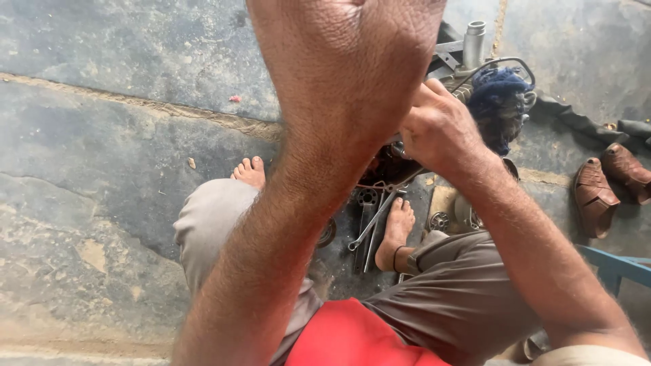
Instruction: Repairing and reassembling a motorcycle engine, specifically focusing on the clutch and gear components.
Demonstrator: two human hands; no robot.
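Observation:
My left hand (346,74) is raised close to the camera, back toward me. Its fingers run off the top edge, so I cannot tell whether it holds anything. Lower down to the right, my right hand (439,129) is closed in a fist on a metal part at the top of a dark, greasy machine assembly (386,169) on the floor. What exactly sits in the fist is hidden by the fingers. Several wrenches (371,227) lie between my bare feet, below the assembly.
A blue rag (498,102) and a silver metal tube (473,41) lie behind the assembly. A round bearing (439,220) rests by my right foot. Brown sandals (595,196) sit at the right, with a blue frame (617,266) below them. The floor is cracked concrete.

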